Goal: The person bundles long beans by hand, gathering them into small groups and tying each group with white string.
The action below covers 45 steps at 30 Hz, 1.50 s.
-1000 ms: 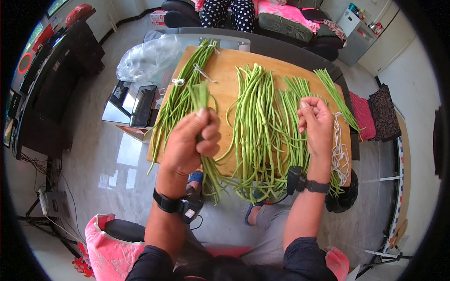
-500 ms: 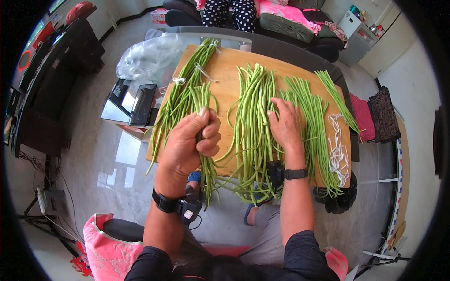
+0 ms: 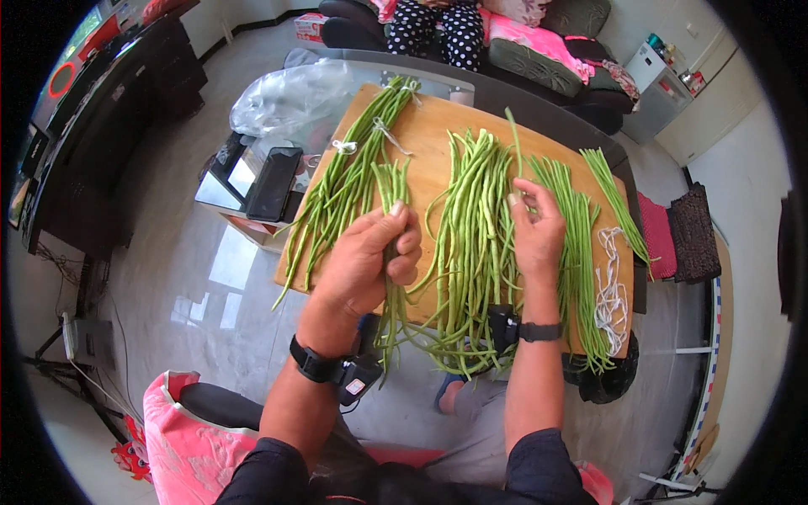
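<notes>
My left hand [image 3: 370,257] is closed round a small bunch of green long beans [image 3: 391,181], tips above the fist and tails hanging below. My right hand [image 3: 539,236] pinches a single long bean [image 3: 514,139], which sticks up from the fingertips. Between my hands lies a loose pile of long beans [image 3: 471,219] on the wooden board [image 3: 429,151]. A long bundle of beans [image 3: 358,168] bound with white ties rests at the board's left. Right of my right hand are more beans [image 3: 576,244] laid lengthwise, and another bunch [image 3: 614,194] beyond them.
Loose white strings [image 3: 610,290] lie at the board's right edge. A clear plastic bag [image 3: 290,97] and a black phone-like object [image 3: 273,183] are left of the board. A person in dotted trousers [image 3: 438,34] sits on the sofa across. A black bag [image 3: 610,379] hangs below the right corner.
My right hand has gone from open fingers over the pile to pinching one long bean, now raised from it. My left hand keeps its bunch. The whole view has shifted slightly.
</notes>
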Each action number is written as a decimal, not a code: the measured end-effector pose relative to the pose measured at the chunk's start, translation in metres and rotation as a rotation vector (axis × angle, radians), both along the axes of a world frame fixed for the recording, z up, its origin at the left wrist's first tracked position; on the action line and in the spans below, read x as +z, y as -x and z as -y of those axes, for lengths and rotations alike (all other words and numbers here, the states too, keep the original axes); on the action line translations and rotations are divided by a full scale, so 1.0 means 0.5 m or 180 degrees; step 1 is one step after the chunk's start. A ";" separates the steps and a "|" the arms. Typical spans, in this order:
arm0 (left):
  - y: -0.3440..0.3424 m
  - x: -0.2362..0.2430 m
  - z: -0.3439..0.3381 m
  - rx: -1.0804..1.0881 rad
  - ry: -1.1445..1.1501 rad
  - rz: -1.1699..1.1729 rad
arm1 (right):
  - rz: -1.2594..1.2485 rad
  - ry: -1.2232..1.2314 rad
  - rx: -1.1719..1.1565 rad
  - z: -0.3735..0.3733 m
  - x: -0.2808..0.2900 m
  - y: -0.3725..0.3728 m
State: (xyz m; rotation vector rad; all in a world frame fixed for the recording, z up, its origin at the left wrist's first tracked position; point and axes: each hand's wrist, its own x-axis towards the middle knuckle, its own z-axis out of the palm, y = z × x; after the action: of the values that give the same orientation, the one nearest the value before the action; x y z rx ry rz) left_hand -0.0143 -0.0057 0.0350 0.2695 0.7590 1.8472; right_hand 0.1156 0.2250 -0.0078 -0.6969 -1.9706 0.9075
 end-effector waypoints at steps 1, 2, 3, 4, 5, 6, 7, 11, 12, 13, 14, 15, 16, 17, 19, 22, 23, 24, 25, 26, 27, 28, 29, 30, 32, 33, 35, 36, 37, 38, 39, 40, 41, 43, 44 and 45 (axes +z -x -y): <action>-0.003 0.001 -0.005 0.0019 0.0012 0.0027 | -0.0199 0.0211 0.0106 0.003 0.016 -0.006; -0.003 -0.001 -0.006 0.0061 0.0053 0.0047 | -0.0403 0.0454 0.0234 0.015 0.035 -0.007; -0.003 -0.004 -0.008 0.0055 -0.0010 0.0079 | -0.0790 0.0449 0.0356 0.028 0.054 -0.003; -0.003 -0.011 -0.008 0.0089 -0.0066 0.0041 | -0.0747 0.0575 0.0423 0.044 0.077 -0.010; -0.004 -0.014 -0.010 0.0143 -0.0107 0.0053 | -0.0803 0.0780 0.0575 0.062 0.099 -0.016; -0.004 -0.011 -0.007 0.0208 -0.0145 0.0047 | -0.0872 0.0990 0.0740 0.080 0.120 -0.018; -0.002 -0.012 -0.005 0.0280 -0.0165 -0.0015 | -0.0976 0.1104 0.0983 0.094 0.132 -0.018; 0.003 -0.022 -0.007 0.0686 -0.0174 -0.0186 | -0.0893 0.1952 0.1518 0.167 0.162 -0.012; 0.004 -0.022 -0.004 0.0719 -0.0168 -0.0196 | -0.0822 0.2048 0.1602 0.180 0.157 -0.005; 0.003 -0.018 -0.005 0.0820 -0.0091 -0.0208 | -0.0695 0.2086 0.1639 0.192 0.153 -0.003; 0.002 -0.016 -0.005 0.0924 -0.0011 -0.0220 | -0.0568 0.2124 0.1677 0.204 0.149 -0.002; 0.003 -0.019 -0.004 0.0942 -0.0037 -0.0307 | -0.0481 0.2044 0.1695 0.217 0.145 0.000; 0.002 -0.022 -0.006 0.1009 -0.0041 -0.0356 | -0.0351 0.1971 0.1634 0.229 0.143 -0.001; 0.003 -0.023 -0.007 0.1070 -0.0045 -0.0438 | -0.0277 0.1824 0.1614 0.239 0.142 -0.003; 0.002 -0.022 -0.009 0.1144 -0.0051 -0.0521 | -0.0185 0.1462 0.1546 0.254 0.142 -0.005; 0.002 -0.021 -0.010 0.1306 0.0008 -0.0377 | -0.0121 0.0935 0.1566 0.269 0.135 0.000; 0.003 -0.021 -0.009 0.1364 0.0108 -0.0366 | -0.0023 0.0833 0.1517 0.276 0.140 0.002; 0.005 -0.021 -0.008 0.1420 0.0207 -0.0355 | -0.0026 0.0832 0.1526 0.276 0.136 0.003; 0.007 -0.020 -0.006 0.1430 0.0202 -0.0361 | 0.0062 0.0564 0.1544 0.275 0.130 0.003; 0.009 -0.021 -0.005 0.1436 0.0072 -0.0345 | 0.0149 0.0294 0.1559 0.276 0.129 0.003; 0.012 -0.022 -0.004 0.1440 -0.0058 -0.0329 | 0.0168 0.0354 0.1571 0.283 0.138 0.002; 0.012 -0.024 -0.005 0.1440 -0.0067 -0.0331 | 0.0167 0.0345 0.1571 0.286 0.144 0.000; 0.012 -0.025 -0.006 0.1421 -0.0191 -0.0269 | 0.0244 0.0208 0.1559 0.289 0.149 -0.001; 0.011 -0.024 -0.008 0.1400 -0.0317 -0.0208 | 0.0321 0.0070 0.1546 0.290 0.153 -0.002; 0.009 -0.024 -0.008 0.1371 -0.0350 -0.0238 | 0.0356 0.0032 0.1550 0.289 0.150 -0.002; 0.009 -0.024 -0.008 0.1351 -0.0385 -0.0267 | 0.0392 -0.0008 0.1563 0.289 0.149 -0.002; 0.011 -0.025 -0.004 0.1296 -0.0443 -0.0256 | 0.0416 -0.0045 0.1586 0.289 0.147 -0.003; 0.012 -0.025 -0.001 0.1252 -0.0502 -0.0245 | 0.0440 -0.0084 0.1620 0.290 0.146 -0.003; 0.009 -0.021 0.001 0.1301 -0.0363 -0.0210 | 0.0473 -0.0061 0.1643 0.292 0.147 -0.003; 0.009 -0.021 0.005 0.1300 -0.0353 -0.0213 | 0.0468 -0.0051 0.1643 0.294 0.145 -0.003; 0.004 -0.016 -0.005 0.1226 -0.0428 -0.0232 | 0.0490 -0.0093 0.1608 0.289 0.154 -0.011; 0.005 -0.015 -0.003 0.1210 -0.0442 -0.0290 | 0.0472 -0.0081 0.1639 0.290 0.153 -0.010; 0.004 -0.013 -0.004 0.1273 -0.0360 -0.0349 | 0.0464 -0.0073 0.1638 0.291 0.152 -0.009; 0.004 -0.014 -0.003 0.1260 -0.0386 -0.0320 | 0.0470 -0.0150 0.1621 0.292 0.151 -0.008; 0.004 -0.013 -0.003 0.1247 -0.0421 -0.0285 | 0.0465 -0.0147 0.1607 0.292 0.152 -0.008; 0.002 -0.010 -0.004 0.1245 -0.0401 -0.0264 | 0.0445 -0.0139 0.1603 0.292 0.153 -0.009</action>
State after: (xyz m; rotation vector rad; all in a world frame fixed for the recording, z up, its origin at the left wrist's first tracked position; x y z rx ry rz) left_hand -0.0153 -0.0036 0.0301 0.2950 0.7946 2.2701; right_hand 0.1199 0.0788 0.0688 -0.2398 -2.3351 1.1273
